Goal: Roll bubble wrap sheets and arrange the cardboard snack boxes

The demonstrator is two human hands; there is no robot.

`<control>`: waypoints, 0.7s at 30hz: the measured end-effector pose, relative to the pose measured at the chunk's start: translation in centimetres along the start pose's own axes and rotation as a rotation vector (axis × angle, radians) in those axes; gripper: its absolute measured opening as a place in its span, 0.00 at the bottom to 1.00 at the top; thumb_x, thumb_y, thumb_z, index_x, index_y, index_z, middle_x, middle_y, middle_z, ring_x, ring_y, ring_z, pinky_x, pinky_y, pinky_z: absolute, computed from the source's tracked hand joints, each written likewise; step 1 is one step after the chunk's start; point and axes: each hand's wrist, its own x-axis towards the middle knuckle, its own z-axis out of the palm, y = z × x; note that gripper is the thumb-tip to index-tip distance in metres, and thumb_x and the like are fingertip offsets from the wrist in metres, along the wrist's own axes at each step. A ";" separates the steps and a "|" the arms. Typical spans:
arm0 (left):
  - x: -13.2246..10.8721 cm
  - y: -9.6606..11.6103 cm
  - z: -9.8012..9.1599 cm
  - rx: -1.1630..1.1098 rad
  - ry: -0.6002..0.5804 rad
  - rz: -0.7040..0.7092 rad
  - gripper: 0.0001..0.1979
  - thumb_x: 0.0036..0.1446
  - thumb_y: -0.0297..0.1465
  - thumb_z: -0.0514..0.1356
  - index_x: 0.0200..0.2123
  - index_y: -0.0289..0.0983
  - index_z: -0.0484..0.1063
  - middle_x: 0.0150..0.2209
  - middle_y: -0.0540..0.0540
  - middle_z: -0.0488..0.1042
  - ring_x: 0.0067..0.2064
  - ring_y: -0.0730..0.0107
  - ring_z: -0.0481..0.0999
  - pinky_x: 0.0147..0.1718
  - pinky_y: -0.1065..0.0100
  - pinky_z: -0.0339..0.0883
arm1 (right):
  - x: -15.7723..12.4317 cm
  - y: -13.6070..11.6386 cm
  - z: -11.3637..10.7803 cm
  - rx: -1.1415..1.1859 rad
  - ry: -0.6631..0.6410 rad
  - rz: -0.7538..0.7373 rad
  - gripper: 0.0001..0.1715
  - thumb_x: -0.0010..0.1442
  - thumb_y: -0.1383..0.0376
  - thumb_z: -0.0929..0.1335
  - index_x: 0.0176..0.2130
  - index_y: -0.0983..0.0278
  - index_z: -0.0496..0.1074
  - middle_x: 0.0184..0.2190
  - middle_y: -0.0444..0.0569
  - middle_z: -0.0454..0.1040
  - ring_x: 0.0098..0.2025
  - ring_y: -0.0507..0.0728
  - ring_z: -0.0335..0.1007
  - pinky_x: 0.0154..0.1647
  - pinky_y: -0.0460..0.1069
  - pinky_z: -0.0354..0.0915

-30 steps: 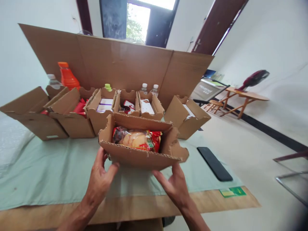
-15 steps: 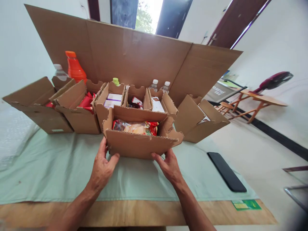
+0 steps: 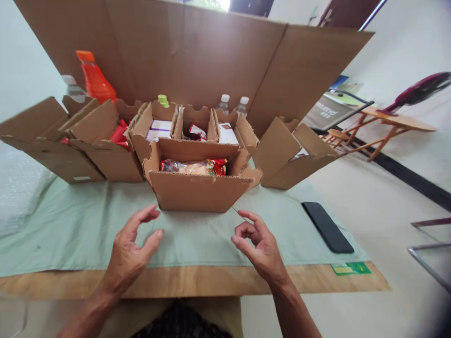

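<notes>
A cardboard box [image 3: 197,190], open at the top, stands on the pale green cloth [image 3: 190,239] in front of a row of similar boxes. Inside it lies a snack packet [image 3: 192,167], clear with red ends. My left hand [image 3: 132,244] hovers just short of the box's lower left corner, thumb and fingers apart, with nothing in it. On the other side, my right hand [image 3: 259,244] is off the lower right corner, its fingers curved but apart and holding nothing. Neither hand touches the box.
Behind are more cardboard boxes [image 3: 109,162] with red packets and cartons, an orange bottle [image 3: 96,80] and clear bottles [image 3: 242,105]. A tall cardboard panel [image 3: 197,51] backs them. A black flat slab [image 3: 327,227] lies right; bubble wrap [image 3: 21,197] lies left.
Both hands have let go of the front box and drawn back toward me, spreading apart. The box stays in front of the row. My view has tipped downward.
</notes>
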 end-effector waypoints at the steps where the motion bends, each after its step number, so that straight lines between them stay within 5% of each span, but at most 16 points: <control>1: -0.2 0.4 -0.4 -0.028 -0.115 0.011 0.24 0.61 0.41 0.65 0.59 0.42 0.72 0.46 0.44 0.79 0.47 0.59 0.78 0.55 0.52 0.70 | -0.3 -0.8 0.5 0.036 -0.117 0.011 0.33 0.60 0.55 0.74 0.60 0.56 0.64 0.28 0.40 0.71 0.31 0.55 0.70 0.37 0.52 0.69; 4: -0.3 1.8 -1.0 -0.222 -0.534 0.007 0.44 0.54 0.48 0.72 0.69 0.43 0.61 0.37 0.49 0.76 0.35 0.68 0.75 0.42 0.62 0.72 | -0.4 -3.0 2.5 0.120 -0.420 0.025 0.49 0.56 0.51 0.79 0.67 0.56 0.57 0.29 0.38 0.68 0.30 0.53 0.66 0.35 0.49 0.66; 7: 0.1 2.5 -1.0 -0.342 -0.739 -0.013 0.66 0.42 0.56 0.75 0.75 0.43 0.44 0.36 0.52 0.73 0.33 0.69 0.71 0.36 0.66 0.68 | 0.3 -4.2 4.7 0.163 -0.609 0.030 0.61 0.50 0.42 0.80 0.69 0.57 0.54 0.30 0.38 0.66 0.30 0.51 0.62 0.33 0.47 0.63; 17: 0.7 1.6 -2.1 -0.243 -0.768 -0.138 0.67 0.38 0.48 0.79 0.75 0.46 0.46 0.31 0.57 0.68 0.31 0.71 0.66 0.32 0.69 0.61 | 2.0 -4.6 7.9 0.082 -0.718 0.052 0.68 0.45 0.36 0.79 0.70 0.57 0.51 0.31 0.37 0.66 0.28 0.51 0.62 0.30 0.47 0.62; 21: 0.9 1.1 -3.6 -0.091 -0.701 -0.112 0.53 0.48 0.38 0.74 0.74 0.44 0.53 0.31 0.56 0.72 0.31 0.71 0.70 0.32 0.70 0.64 | 2.6 -3.7 8.6 -0.135 -0.596 -0.058 0.49 0.56 0.48 0.78 0.66 0.59 0.59 0.30 0.39 0.69 0.29 0.52 0.67 0.31 0.47 0.66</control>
